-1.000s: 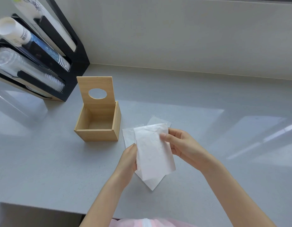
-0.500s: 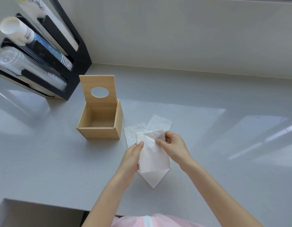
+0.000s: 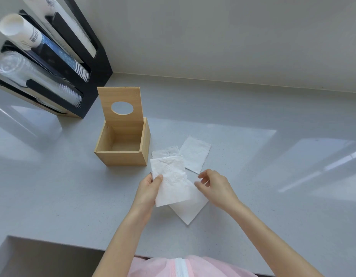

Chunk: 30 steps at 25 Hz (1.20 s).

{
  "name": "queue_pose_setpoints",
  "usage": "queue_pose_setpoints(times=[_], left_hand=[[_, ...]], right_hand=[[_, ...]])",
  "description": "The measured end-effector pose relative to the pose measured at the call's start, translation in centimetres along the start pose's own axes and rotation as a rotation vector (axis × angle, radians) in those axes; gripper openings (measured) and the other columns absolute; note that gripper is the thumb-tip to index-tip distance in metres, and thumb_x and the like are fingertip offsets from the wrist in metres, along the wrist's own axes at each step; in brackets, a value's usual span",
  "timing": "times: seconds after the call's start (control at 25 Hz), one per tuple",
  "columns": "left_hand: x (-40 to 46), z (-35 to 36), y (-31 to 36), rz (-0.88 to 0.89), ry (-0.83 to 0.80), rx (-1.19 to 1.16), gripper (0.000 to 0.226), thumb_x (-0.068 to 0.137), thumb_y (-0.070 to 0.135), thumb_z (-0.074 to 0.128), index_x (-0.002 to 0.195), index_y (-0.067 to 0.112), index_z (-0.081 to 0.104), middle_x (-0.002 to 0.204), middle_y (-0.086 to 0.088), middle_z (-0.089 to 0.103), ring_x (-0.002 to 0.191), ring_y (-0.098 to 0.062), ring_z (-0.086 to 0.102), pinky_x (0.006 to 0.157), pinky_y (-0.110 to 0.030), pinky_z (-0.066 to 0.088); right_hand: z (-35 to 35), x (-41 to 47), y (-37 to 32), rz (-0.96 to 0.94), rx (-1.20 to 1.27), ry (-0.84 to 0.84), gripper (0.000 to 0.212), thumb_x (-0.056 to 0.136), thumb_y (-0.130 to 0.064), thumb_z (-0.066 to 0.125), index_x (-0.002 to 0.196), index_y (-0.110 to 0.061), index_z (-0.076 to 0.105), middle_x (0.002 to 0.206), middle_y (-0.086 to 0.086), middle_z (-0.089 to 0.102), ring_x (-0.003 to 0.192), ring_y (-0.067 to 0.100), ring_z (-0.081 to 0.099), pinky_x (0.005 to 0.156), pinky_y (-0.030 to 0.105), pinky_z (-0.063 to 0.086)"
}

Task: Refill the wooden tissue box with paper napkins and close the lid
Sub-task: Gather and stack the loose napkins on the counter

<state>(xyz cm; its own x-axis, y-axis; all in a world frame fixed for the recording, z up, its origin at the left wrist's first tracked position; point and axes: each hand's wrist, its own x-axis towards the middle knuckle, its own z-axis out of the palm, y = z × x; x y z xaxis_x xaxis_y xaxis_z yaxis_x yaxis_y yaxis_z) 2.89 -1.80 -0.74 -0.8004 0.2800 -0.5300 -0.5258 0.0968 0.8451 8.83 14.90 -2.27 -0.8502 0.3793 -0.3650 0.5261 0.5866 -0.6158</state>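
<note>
The wooden tissue box (image 3: 122, 158) stands on the grey counter, empty inside, its lid (image 3: 121, 105) with an oval hole raised upright at the back. My left hand (image 3: 148, 189) pinches a folded white napkin (image 3: 170, 180) by its left edge, just in front and to the right of the box. My right hand (image 3: 214, 185) hovers to the right of that napkin with fingers apart, holding nothing. Other loose napkins (image 3: 195, 153) lie flat on the counter beneath and behind the held one.
A black cup dispenser (image 3: 53, 62) with stacked paper and clear plastic cups leans at the back left, close to the box. A wall runs along the back. The counter's front edge (image 3: 53, 241) steps down near my body.
My right hand has let go of the napkin and drawn back to the right. The left hand alone now holds it, nearer the box.
</note>
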Motion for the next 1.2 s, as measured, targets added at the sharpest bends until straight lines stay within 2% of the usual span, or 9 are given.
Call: queue_pose_setpoints(times=[0.12,0.2,0.32,0.4,0.52,0.72,0.84,1.04,1.2], left_hand=[[0.0,-0.6,-0.1,-0.011,0.024,0.002,0.023,0.095,0.015,0.039,0.106,0.015,0.059,0.1,-0.004,0.067,0.091,-0.019,0.063,0.076,-0.033,0.049],[0.0,-0.9,0.0,-0.016,0.035,0.005,0.023,0.095,0.015,0.038,0.102,0.016,0.06,0.099,-0.003,0.067,0.09,-0.018,0.063,0.078,-0.034,0.049],[0.0,-1.1,0.0,-0.026,0.052,-0.004,0.022,0.095,0.016,0.038,0.095,0.019,0.06,0.097,-0.002,0.066,0.086,-0.016,0.063,0.076,-0.032,0.049],[0.0,-1.2,0.1,-0.028,0.057,-0.009,0.021,0.096,0.016,0.038,0.097,0.017,0.059,0.097,-0.002,0.066,0.086,-0.016,0.063,0.076,-0.031,0.049],[0.0,-1.2,0.3,-0.025,0.064,-0.016,0.022,0.096,0.015,0.037,0.101,0.016,0.058,0.099,-0.003,0.066,0.088,-0.018,0.062,0.075,-0.03,0.048],[0.0,-1.3,0.2,-0.04,0.061,-0.012,0.024,0.096,0.015,0.037,0.108,0.012,0.057,0.107,-0.008,0.065,0.096,-0.023,0.061,0.077,-0.032,0.048],[0.0,-1.0,0.1,-0.045,0.033,0.003,0.025,0.096,0.015,0.036,0.11,0.013,0.057,0.108,-0.008,0.064,0.095,-0.022,0.061,0.075,-0.031,0.048],[-0.1,-0.1,0.1,-0.035,-0.027,0.003,0.023,0.097,0.019,0.035,0.105,0.017,0.057,0.099,-0.002,0.065,0.087,-0.015,0.063,0.073,-0.029,0.048],[-0.4,0.6,-0.1,-0.046,-0.102,-0.041,0.028,0.098,0.02,0.034,0.111,0.017,0.058,0.105,-0.001,0.067,0.093,-0.017,0.063,0.076,-0.032,0.05]], right_hand=[[1.3,-0.9,0.3,-0.023,-0.343,-0.052,0.046,0.083,-0.043,0.055,0.115,-0.011,0.045,0.116,0.005,0.046,0.11,0.024,0.045,0.083,0.031,0.039],[1.8,-1.1,0.1,-0.057,-0.447,-0.026,0.043,0.084,-0.039,0.054,0.113,-0.009,0.044,0.117,0.009,0.045,0.109,0.027,0.044,0.087,0.034,0.04],[1.7,-0.7,-0.5,-0.059,-0.444,-0.056,0.025,0.089,-0.027,0.048,0.106,-0.009,0.048,0.118,0.012,0.045,0.11,0.029,0.044,0.088,0.036,0.039],[1.6,-0.4,-0.6,-0.055,-0.4,-0.096,0.009,0.089,-0.022,0.045,0.092,-0.014,0.045,0.115,0.011,0.047,0.108,0.029,0.044,0.083,0.034,0.039],[1.8,-0.3,-0.2,-0.07,-0.314,-0.101,0.008,0.087,-0.019,0.045,0.082,-0.015,0.04,0.098,0.005,0.045,0.098,0.025,0.046,0.071,0.029,0.035],[0.1,-0.5,1.0,0.026,0.072,-0.027,0.004,0.083,-0.015,0.048,0.083,-0.013,0.051,0.082,-0.001,0.055,0.076,0.019,0.051,0.056,0.026,0.035],[-1.7,-0.8,1.4,0.052,0.311,0.002,0.01,0.085,-0.013,0.051,0.078,-0.02,0.051,0.08,-0.003,0.058,0.073,0.016,0.051,0.057,0.021,0.037],[-4.5,-1.3,0.5,-0.008,0.69,0.059,0.019,0.086,-0.003,0.055,0.082,-0.022,0.054,0.078,-0.002,0.066,0.072,0.017,0.059,0.07,0.028,0.044],[-4.4,-1.4,-1.1,-0.1,0.897,-0.075,0.017,0.085,-0.003,0.058,0.09,-0.02,0.058,0.075,-0.01,0.073,0.071,0.008,0.068,0.068,0.02,0.054]])
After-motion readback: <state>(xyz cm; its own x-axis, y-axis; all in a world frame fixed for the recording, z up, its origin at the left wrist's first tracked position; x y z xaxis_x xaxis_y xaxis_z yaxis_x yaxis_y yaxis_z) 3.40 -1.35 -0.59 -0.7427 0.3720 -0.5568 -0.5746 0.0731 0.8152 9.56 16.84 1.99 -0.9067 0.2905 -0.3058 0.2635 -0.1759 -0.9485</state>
